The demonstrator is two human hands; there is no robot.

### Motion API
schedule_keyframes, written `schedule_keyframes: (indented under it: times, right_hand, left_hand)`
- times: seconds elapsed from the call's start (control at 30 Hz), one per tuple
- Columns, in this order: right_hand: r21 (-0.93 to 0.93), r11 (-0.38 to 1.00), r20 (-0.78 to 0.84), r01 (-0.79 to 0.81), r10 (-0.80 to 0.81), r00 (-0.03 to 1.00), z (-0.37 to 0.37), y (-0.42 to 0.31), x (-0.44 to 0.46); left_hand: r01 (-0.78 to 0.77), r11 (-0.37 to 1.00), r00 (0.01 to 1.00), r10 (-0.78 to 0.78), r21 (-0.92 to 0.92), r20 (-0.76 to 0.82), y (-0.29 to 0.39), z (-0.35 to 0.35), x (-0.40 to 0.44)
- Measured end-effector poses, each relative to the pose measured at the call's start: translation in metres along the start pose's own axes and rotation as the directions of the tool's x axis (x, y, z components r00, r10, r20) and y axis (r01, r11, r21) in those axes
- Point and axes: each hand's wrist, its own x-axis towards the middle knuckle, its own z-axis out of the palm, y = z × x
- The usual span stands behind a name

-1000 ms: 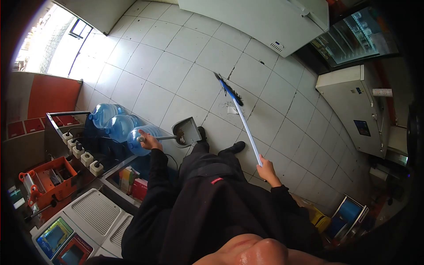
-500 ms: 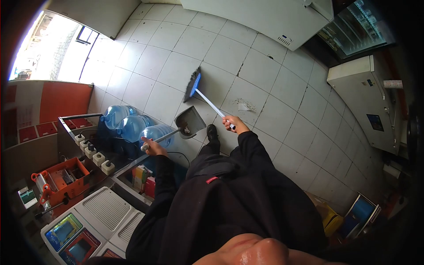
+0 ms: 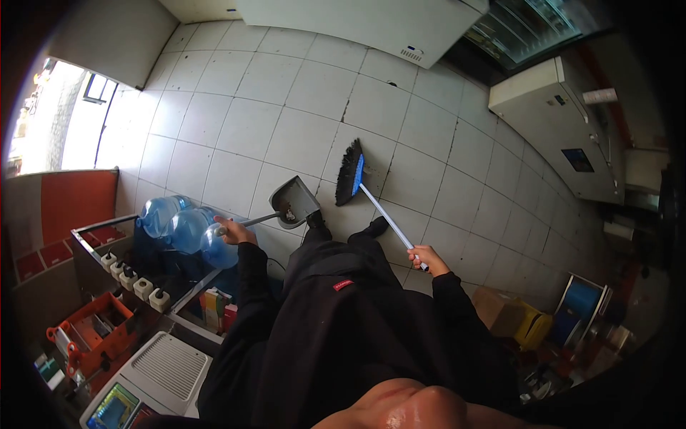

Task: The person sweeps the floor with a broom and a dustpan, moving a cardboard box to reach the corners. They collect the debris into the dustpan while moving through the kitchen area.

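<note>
My right hand is wrapped round the pale handle of a broom. The broom's blue head with dark bristles rests on the floor to the right of the dustpan, over the spot where some dirt shows beside it. My left hand grips the grey stick of a long-handled dustpan. Some light scraps of litter lie inside the pan. The pan sits in front of my dark shoe, its open side turned toward the broom.
Large blue water bottles stand left of the dustpan. Nearby are a row of power adapters, an orange tool box and a grey scale. White tiles cover the floor. A white freezer lines the back; a cardboard box sits right.
The broom head has moved right, onto the patch of dirt, and my right hand has come back toward my body. My view has shifted; the dustpan stays in my left hand.
</note>
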Motion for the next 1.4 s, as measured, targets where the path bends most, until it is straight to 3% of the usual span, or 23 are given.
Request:
schedule_keyframes:
  times: [0.07, 0.2, 0.4, 0.47, 0.53, 0.6, 0.63, 0.7, 0.77, 0.83, 0.9, 0.93, 1.0, 1.1, 1.2, 1.27, 1.4]
  right_hand:
    - [-0.078, 0.995, -0.038, 0.062, -0.065, 0.997, -0.002, 0.001, -0.021]
    - [-0.058, 0.991, -0.058, 0.117, -0.121, 0.991, 0.007, -0.017, -0.079]
    - [-0.055, 0.967, -0.061, 0.248, -0.251, 0.966, 0.002, -0.035, -0.130]
    - [-0.166, 0.924, -0.147, 0.344, -0.368, 0.918, -0.003, -0.042, -0.127]
    - [-0.283, 0.894, -0.161, 0.349, -0.403, 0.901, -0.015, -0.043, -0.111]
    - [-0.791, 0.610, -0.342, 0.041, -0.497, 0.798, -0.027, -0.042, -0.086]
    - [-0.793, 0.608, -0.338, 0.041, -0.495, 0.801, -0.028, -0.044, -0.077]
    - [-0.882, 0.403, -0.448, -0.242, -0.562, 0.695, -0.029, -0.050, -0.059]
    - [-0.906, 0.364, -0.403, -0.218, -0.578, 0.710, -0.038, -0.049, -0.024]
    - [-0.928, 0.319, -0.352, -0.191, -0.592, 0.725, -0.043, -0.054, 0.010]
    - [-0.850, 0.477, -0.389, -0.224, -0.282, 0.877, -0.037, -0.066, 0.037]
    - [-0.853, 0.474, -0.383, -0.220, -0.280, 0.880, -0.028, -0.064, 0.041]
    - [-0.934, 0.328, -0.238, -0.142, -0.277, 0.931, -0.002, -0.058, 0.048]
    - [-0.916, 0.359, -0.275, -0.177, -0.242, 0.930, 0.048, -0.053, 0.022]
    - [-0.904, 0.428, -0.188, -0.002, -0.393, 0.900, 0.061, -0.021, 0.032]
    - [-0.916, 0.368, -0.033, 0.158, -0.462, 0.886, 0.066, -0.014, 0.028]
    - [-0.874, 0.454, 0.014, 0.176, -0.338, 0.941, 0.067, -0.025, -0.024]
  left_hand:
    - [0.001, 1.000, 0.999, -0.001, -0.004, 0.049, -0.005, 0.015, -0.006]
    - [0.005, 0.996, 0.989, 0.008, -0.089, 0.145, -0.010, 0.045, -0.038]
    - [-0.109, 0.984, 0.948, 0.146, -0.142, 0.283, -0.050, 0.086, -0.056]
    - [-0.191, 0.981, 0.934, 0.189, -0.022, 0.303, -0.055, 0.095, -0.074]
    - [-0.305, 0.939, 0.868, 0.204, 0.161, 0.453, -0.061, 0.100, -0.089]
    - [-0.559, 0.803, 0.724, 0.353, 0.205, 0.592, -0.094, 0.107, -0.088]
    - [-0.574, 0.775, 0.717, 0.319, 0.265, 0.620, -0.091, 0.104, -0.098]
    - [-0.660, 0.719, 0.616, 0.352, 0.218, 0.705, -0.092, 0.100, -0.103]
    - [-0.685, 0.703, 0.574, 0.359, 0.191, 0.736, -0.093, 0.100, -0.107]
    - [-0.736, 0.654, 0.456, 0.285, 0.177, 0.843, -0.085, 0.098, -0.115]
    - [-0.756, 0.629, 0.438, 0.281, 0.180, 0.854, -0.083, 0.097, -0.122]
    - [-0.781, 0.600, 0.407, 0.274, 0.176, 0.871, -0.083, 0.097, -0.125]
    - [-0.794, 0.569, 0.407, 0.234, 0.215, 0.883, -0.081, 0.095, -0.134]
    - [-0.850, 0.516, 0.316, 0.335, 0.108, 0.888, -0.086, 0.094, -0.145]
    - [-0.859, 0.493, 0.332, 0.326, 0.140, 0.885, -0.086, 0.094, -0.153]
    - [-0.865, 0.483, 0.329, 0.340, 0.136, 0.881, -0.088, 0.094, -0.152]
    - [-0.874, 0.479, 0.288, 0.366, 0.086, 0.885, -0.092, 0.095, -0.141]
